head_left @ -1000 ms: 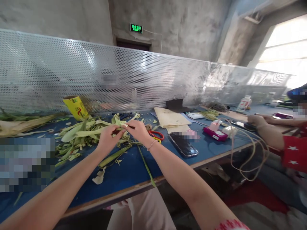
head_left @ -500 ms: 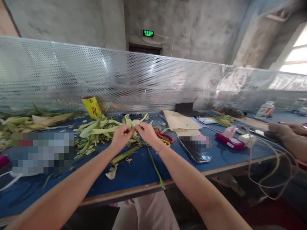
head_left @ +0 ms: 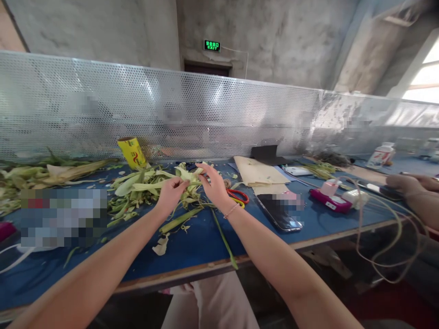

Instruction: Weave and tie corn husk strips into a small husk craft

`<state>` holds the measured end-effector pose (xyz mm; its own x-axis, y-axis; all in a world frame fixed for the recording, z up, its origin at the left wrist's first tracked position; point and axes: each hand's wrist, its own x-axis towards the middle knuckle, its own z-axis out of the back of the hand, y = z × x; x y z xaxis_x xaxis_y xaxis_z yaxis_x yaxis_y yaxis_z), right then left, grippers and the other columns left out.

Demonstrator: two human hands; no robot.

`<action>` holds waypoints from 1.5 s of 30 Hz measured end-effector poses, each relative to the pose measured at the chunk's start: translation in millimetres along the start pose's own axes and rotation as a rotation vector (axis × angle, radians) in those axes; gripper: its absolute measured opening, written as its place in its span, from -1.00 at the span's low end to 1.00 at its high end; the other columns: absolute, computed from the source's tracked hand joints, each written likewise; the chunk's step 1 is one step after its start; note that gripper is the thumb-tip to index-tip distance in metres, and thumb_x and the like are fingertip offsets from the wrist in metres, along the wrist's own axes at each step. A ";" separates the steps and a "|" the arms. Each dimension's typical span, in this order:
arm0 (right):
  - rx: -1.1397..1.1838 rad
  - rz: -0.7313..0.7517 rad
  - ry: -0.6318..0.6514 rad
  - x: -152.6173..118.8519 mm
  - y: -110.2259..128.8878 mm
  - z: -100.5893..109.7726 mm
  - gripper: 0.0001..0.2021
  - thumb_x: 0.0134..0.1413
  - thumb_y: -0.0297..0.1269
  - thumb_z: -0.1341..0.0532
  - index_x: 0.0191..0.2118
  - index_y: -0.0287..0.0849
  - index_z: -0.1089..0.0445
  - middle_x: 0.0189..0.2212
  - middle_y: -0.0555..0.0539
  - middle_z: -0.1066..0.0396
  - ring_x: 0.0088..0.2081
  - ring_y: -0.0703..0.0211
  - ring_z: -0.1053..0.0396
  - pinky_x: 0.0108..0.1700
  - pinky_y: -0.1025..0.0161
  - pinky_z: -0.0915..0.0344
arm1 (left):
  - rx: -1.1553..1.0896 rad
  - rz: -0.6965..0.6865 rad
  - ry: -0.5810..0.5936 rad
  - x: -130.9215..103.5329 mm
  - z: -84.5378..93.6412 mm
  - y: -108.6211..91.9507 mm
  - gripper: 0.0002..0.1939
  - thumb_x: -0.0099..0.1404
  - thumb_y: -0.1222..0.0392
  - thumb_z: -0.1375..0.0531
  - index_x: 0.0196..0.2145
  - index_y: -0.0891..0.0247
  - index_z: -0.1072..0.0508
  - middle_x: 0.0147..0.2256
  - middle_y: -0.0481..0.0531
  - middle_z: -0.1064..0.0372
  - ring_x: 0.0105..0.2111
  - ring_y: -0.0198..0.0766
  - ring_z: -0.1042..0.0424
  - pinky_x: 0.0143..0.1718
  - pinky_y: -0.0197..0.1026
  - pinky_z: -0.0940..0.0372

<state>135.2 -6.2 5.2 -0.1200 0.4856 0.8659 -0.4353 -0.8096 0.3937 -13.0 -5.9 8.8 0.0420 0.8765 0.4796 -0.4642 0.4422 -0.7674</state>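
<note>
One pale husk strip point(head_left: 188, 175) pinched by the left hand point(head_left: 172, 191), with the right hand point(head_left: 213, 183) set beside it

Both forearms are stretched forward over the blue table point(head_left: 185, 256) and angled inward, so that the hands are nearly brought together. The left hand is turned with its back up and its fingers curled; the strip is pinched narrowly between thumb and fingertips. The right hand is raised slightly higher, its fingers held straighter and looser around the strip's right-hand end, with the thumb kept a little apart below them; whether the strip is gripped there cannot be told. A thin bracelet point(head_left: 232, 211) is worn on the right wrist.

The strip is held at the right-hand side of a heap of green husks point(head_left: 137, 188). Behind the heap, a yellow tube point(head_left: 133, 153) is tilted. Beside the right wrist, red and yellow handles point(head_left: 240, 192) are partly hidden, and a dark-screened phone point(head_left: 277, 212) is laid flat farther right. Between the forearms, a green stalk point(head_left: 223, 237) is stretched across to the table's front edge
</note>
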 end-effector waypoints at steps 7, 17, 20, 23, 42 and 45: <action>-0.001 0.182 0.196 -1.0 1.6 -4.9 -0.76 0.08 -0.36 -0.05 -0.12 -0.09 -0.32 -0.34 -0.03 -0.43 -0.21 0.23 -0.33 -0.08 0.20 -0.22 | 0.019 -0.061 0.065 -0.4 -2.9 0.4 -0.80 -0.05 0.14 -0.06 -0.69 0.27 -0.15 -0.70 -0.13 -0.03 -0.63 -0.41 -0.02 -0.58 -0.30 0.04; 0.016 -0.098 0.064 1.3 -5.0 -9.4 -0.92 -0.06 -0.39 -0.16 -0.44 -0.17 -0.40 -0.31 -0.09 -0.36 -0.21 0.23 -0.30 -0.17 0.24 -0.24 | 0.107 -0.131 0.098 -1.1 -7.7 5.5 -0.69 0.01 0.08 -0.06 -0.73 0.28 -0.08 -0.70 -0.15 0.11 -0.64 -0.47 0.07 -0.59 -0.32 0.11; 0.103 -0.194 0.106 1.3 -6.5 -9.1 -0.92 -0.07 -0.38 -0.15 -0.48 -0.19 -0.38 -0.32 -0.09 -0.37 -0.22 0.25 -0.32 -0.28 0.32 -0.28 | 0.078 -0.138 0.081 -0.7 -8.3 5.4 -0.69 0.00 0.08 -0.07 -0.72 0.28 -0.08 -0.70 -0.16 0.11 -0.64 -0.47 0.07 -0.59 -0.32 0.11; 0.169 -0.217 0.130 1.0 -4.8 -8.6 -0.92 -0.08 -0.40 -0.14 -0.50 -0.19 -0.37 -0.31 -0.08 -0.40 -0.24 0.27 -0.34 -0.26 0.33 -0.29 | 0.043 -0.089 0.077 -0.5 -8.3 4.9 -0.70 -0.03 0.08 -0.10 -0.72 0.29 -0.10 -0.71 -0.16 0.10 -0.65 -0.47 0.07 -0.61 -0.32 0.12; -0.029 0.036 0.035 -0.7 2.5 -5.4 -0.90 -0.03 -0.34 -0.14 -0.40 -0.19 -0.40 -0.42 -0.08 -0.37 -0.31 0.24 -0.31 -0.19 0.28 -0.26 | 0.021 0.018 -0.051 -3.6 -2.9 -4.9 -0.60 0.12 -0.02 0.03 -0.69 0.30 -0.27 -0.69 -0.03 -0.18 -0.55 -0.30 -0.23 -0.51 -0.27 -0.08; -0.042 0.002 0.018 -0.8 4.3 -4.6 -0.81 0.05 -0.34 -0.04 -0.46 -0.21 -0.36 -0.46 -0.08 -0.32 -0.34 0.26 -0.28 -0.23 0.31 -0.24 | 0.073 -0.034 -0.057 -4.8 -3.3 -5.1 -0.62 0.12 0.01 0.04 -0.72 0.28 -0.20 -0.73 -0.08 -0.04 -0.60 -0.35 -0.13 -0.55 -0.29 -0.01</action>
<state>129.3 -8.5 4.8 -0.1367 0.4902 0.8608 -0.4721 -0.7962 0.3784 -7.9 -11.8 8.9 0.0093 0.8477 0.5304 -0.5271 0.4549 -0.7178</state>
